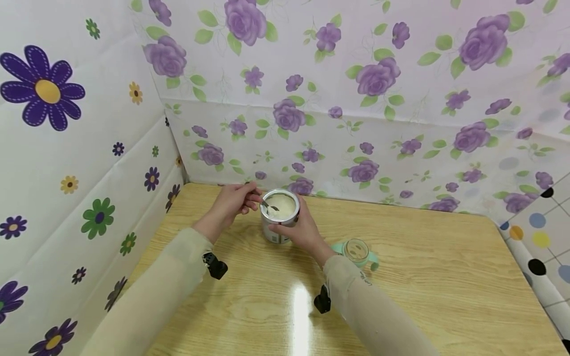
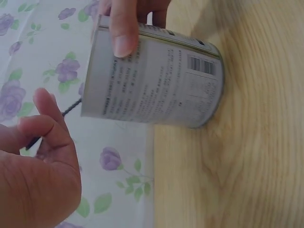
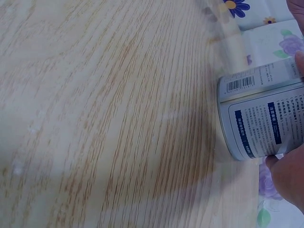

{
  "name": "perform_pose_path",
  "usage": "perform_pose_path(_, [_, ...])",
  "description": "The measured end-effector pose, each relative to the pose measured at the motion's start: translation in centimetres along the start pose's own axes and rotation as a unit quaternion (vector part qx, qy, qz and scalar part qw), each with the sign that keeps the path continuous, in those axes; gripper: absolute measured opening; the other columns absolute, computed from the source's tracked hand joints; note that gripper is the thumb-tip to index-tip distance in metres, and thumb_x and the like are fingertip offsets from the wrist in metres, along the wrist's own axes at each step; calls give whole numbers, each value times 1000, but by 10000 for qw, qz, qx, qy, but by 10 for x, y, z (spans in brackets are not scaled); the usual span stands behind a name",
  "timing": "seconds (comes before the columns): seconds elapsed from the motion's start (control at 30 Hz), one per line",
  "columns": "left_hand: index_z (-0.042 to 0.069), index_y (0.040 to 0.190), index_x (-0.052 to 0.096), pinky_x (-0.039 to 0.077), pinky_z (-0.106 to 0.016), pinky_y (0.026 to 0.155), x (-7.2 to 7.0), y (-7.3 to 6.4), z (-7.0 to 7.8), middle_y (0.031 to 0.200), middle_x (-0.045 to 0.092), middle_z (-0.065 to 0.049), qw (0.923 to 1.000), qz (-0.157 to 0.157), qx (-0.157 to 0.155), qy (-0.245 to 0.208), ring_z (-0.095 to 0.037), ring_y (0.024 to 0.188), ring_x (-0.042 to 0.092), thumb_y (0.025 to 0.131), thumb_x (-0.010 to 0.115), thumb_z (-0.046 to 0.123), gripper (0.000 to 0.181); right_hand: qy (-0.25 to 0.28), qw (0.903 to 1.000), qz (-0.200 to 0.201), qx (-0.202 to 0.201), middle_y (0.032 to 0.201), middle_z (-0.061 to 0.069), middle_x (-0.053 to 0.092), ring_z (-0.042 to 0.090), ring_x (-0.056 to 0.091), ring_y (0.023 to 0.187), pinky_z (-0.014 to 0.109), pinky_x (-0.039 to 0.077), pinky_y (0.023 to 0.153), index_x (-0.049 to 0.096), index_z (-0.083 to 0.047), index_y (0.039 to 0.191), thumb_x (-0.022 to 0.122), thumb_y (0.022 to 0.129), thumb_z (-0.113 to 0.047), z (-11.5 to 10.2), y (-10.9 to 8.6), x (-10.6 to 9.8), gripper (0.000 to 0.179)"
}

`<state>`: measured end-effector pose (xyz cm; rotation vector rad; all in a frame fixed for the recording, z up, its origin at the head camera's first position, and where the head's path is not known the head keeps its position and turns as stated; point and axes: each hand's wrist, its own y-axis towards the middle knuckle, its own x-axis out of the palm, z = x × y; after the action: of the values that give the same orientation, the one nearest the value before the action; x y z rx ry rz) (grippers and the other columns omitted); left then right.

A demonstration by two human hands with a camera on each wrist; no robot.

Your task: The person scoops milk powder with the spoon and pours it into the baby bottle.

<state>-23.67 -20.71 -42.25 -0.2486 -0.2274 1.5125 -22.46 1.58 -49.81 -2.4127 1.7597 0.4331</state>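
Note:
An opened metal can (image 1: 270,233) of pale powder (image 1: 286,204) stands on the wooden table near its back edge. My right hand (image 1: 306,231) grips the can from the right, with the thumb across its front. The fingers of my left hand (image 1: 236,201) pinch the thin handle of a spoon (image 1: 275,208) at the can's left rim. The spoon's head lies inside the can, at the powder. From the left wrist, the dark twisted spoon handle (image 2: 72,107) runs to the can's mouth. In the right wrist view, printed labels and a barcode show on the can (image 3: 261,116).
A mint-green two-handled cup (image 1: 356,250) stands right of the can, close beside my right wrist. The wooden table (image 1: 436,277) meets a flowered cloth wall (image 1: 329,143) at the back and another cloth wall (image 1: 102,168) at the left.

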Motion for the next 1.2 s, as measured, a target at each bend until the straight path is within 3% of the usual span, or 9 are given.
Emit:
perform_pose_path(0.2, [-9,126,66,41,-14,50,4,0,9,77,76,3,9984,104,-302,-466,-4,60,67,114,54,29,41,68,10000,29,-26,159,12,43,34,47,146,58,42,117,24,-18,168,93,87,-18,1,0,1,107])
perform_pose_path(0.33, [-8,125,66,41,-14,49,4,0,9,76,75,3,9976,181,-265,-621,-4,59,67,114,54,30,41,45,9999,26,-93,159,12,44,34,48,145,58,42,117,23,-16,168,93,87,-19,2,1,1,107])
perform_pose_path(0.6, [1,107,72,42,-14,47,2,-1,4,75,76,2,9964,513,-227,-640,-5,58,69,112,53,23,30,-108,9999,30,-64,160,13,43,34,47,146,57,41,118,20,-14,169,92,88,-22,1,1,0,108])
perform_pose_path(0.87, [-3,115,71,42,-14,48,5,-1,6,76,76,2,9961,459,-256,-706,-5,59,69,113,53,26,33,-145,9999,42,-68,160,12,44,34,48,145,58,42,117,21,-16,169,92,88,-23,4,2,-1,108])
perform_pose_path(1.03, [-7,126,68,43,-14,50,7,-1,3,80,76,3,9976,263,-5,-646,-4,61,67,114,53,31,42,-88,9998,53,-184,160,12,43,35,48,145,60,43,115,22,-18,168,92,88,-23,9,3,-1,107])
perform_pose_path(1.2, [-7,127,67,43,-15,50,6,-1,-6,83,75,2,9964,99,342,-773,-7,62,66,115,53,30,42,-26,9999,27,-99,160,10,44,33,47,146,58,41,118,23,-19,168,93,87,-22,9,3,0,107])
